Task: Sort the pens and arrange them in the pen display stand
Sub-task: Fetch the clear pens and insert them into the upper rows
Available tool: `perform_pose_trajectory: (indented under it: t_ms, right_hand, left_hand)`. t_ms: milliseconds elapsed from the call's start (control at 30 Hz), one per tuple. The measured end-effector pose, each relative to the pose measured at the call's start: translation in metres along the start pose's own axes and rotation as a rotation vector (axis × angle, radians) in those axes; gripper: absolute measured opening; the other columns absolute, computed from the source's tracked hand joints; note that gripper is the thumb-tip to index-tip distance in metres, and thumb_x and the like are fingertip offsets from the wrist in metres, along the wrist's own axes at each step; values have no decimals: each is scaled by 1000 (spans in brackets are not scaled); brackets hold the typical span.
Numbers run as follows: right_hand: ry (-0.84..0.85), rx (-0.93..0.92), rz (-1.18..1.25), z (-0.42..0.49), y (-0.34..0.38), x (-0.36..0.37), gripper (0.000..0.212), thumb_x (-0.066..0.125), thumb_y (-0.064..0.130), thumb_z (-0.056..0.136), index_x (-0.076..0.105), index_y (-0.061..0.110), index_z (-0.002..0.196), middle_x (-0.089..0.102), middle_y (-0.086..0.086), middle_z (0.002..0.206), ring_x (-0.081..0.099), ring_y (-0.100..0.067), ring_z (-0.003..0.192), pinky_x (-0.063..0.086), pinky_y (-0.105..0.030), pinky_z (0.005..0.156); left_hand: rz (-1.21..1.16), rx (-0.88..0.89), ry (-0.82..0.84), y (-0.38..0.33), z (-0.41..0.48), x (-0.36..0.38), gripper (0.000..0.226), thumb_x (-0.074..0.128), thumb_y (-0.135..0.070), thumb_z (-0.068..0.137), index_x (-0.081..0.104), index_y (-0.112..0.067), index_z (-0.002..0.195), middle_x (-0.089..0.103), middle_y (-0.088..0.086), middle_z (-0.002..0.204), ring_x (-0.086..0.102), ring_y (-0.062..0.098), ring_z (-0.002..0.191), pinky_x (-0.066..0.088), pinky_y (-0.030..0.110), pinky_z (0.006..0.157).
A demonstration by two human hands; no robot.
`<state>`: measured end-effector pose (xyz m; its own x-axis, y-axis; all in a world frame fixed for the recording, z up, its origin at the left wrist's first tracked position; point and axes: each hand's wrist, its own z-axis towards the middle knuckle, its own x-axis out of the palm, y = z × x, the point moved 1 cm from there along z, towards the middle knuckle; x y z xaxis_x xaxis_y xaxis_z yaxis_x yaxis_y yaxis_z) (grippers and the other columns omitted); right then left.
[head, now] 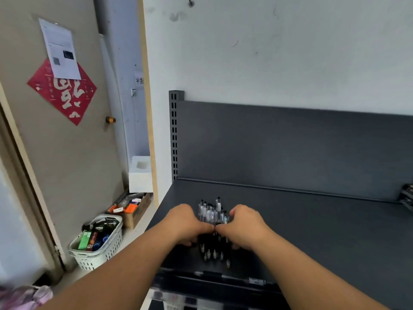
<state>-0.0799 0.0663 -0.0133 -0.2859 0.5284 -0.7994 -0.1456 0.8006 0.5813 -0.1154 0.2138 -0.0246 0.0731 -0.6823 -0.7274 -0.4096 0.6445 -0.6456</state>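
Two hands hold a bunch of pens [211,214] on a dark grey shelf [312,220]. The left hand [185,222] curls round the bunch from one side and the right hand [243,224] curls round it from the other, and the thumbs nearly touch on top. Most of the fingers are tucked under or behind the pens, so they are hard to see. The pens lie side by side, with the clear ends pointing to the back of the shelf and the dark tips pointing to the front. The hands cover the middle of the bunch, so the pens cannot be counted. At the front edge of the shelf there is a dark, blurry strip [212,278] that is hard to make out. At the right edge a dark pile [406,196] is cut off. On the floor to the left sit a white basket [98,253] full of bottles and small boxes and a cardboard box [134,211]. A red paper [62,92] hangs on the door [67,153].
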Motion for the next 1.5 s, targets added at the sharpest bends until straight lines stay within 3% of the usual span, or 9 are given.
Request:
perform_pose_trajectory:
  t_ms: [100, 333, 567, 767, 933, 1033, 1133, 1300, 1500]
  right_hand:
    - [-5, 34, 1, -4, 6, -2, 43, 70, 30, 81, 55, 7, 113, 52, 1, 76, 72, -24, 74, 61, -36, 71]
    - [-8, 67, 40, 1, -3, 5, 22, 65, 26, 81, 64, 4, 79, 60, -6, 70, 59, -19, 55, 61, -35, 63]
    - [-46, 36, -99, 0, -8, 5, 32, 59, 28, 86, 44, 13, 62, 47, -1, 59, 45, -17, 50, 38, -22, 47]
    - [-165, 17, 119, -8, -16, -9, 37, 55, 21, 88, 35, 15, 57, 37, 0, 52, 32, -17, 49, 28, -24, 47]
    - [-230, -42, 447, -26, -27, -19, 32, 63, 29, 89, 62, 1, 72, 51, -3, 63, 43, -15, 59, 37, -25, 56]
    - [-220, -103, 586, -45, -36, -30, 26, 67, 32, 88, 72, 8, 85, 65, -4, 75, 55, -10, 70, 46, -21, 65]
    - [-202, -178, 629, -65, -51, -44, 20, 69, 32, 87, 75, 13, 90, 73, -8, 87, 63, -15, 76, 51, -24, 75]
    - [-246, -184, 631, -108, -106, -79, 9, 69, 23, 88, 77, 22, 90, 75, 1, 80, 62, -2, 68, 48, -11, 63]
    - [-320, -94, 621, -178, -209, -141, 12, 67, 23, 89, 77, 20, 93, 76, -3, 88, 65, -7, 76, 51, -18, 72]
  left_hand:
    - [-15, -4, 17, 1, 1, 1, 40, 75, -40, 75, 70, -3, 86, 64, 5, 61, 64, 18, 60, 61, 29, 65]
    - [34, 55, 23, 5, 0, 1, 33, 64, -39, 85, 56, -10, 71, 56, 7, 65, 57, 21, 62, 58, 35, 69]
    - [91, 128, -9, 7, -4, 1, 28, 54, -37, 93, 55, -12, 81, 57, 3, 74, 56, 21, 67, 53, 33, 72]
    - [43, 148, -44, 8, -9, -4, 32, 51, -39, 95, 48, -15, 74, 54, 1, 74, 53, 18, 67, 43, 27, 63]
    - [-180, 248, -152, -11, -24, -3, 38, 52, -41, 94, 66, -6, 91, 65, 6, 78, 57, 18, 69, 42, 27, 62]
    - [-472, 297, -63, -33, -41, 9, 25, 57, -43, 91, 73, -24, 93, 72, -1, 86, 66, 16, 81, 50, 26, 70]
    - [-657, 342, 45, -58, -57, 28, 19, 63, -39, 89, 74, -24, 92, 74, -5, 83, 70, 17, 80, 57, 36, 79]
    - [-758, 423, 170, -114, -90, 72, 14, 63, -25, 91, 73, -16, 94, 76, 2, 87, 72, 21, 85, 58, 38, 83]
    - [-737, 497, 323, -195, -144, 165, 15, 63, -27, 91, 74, -18, 92, 76, 4, 89, 71, 27, 91, 57, 40, 86]
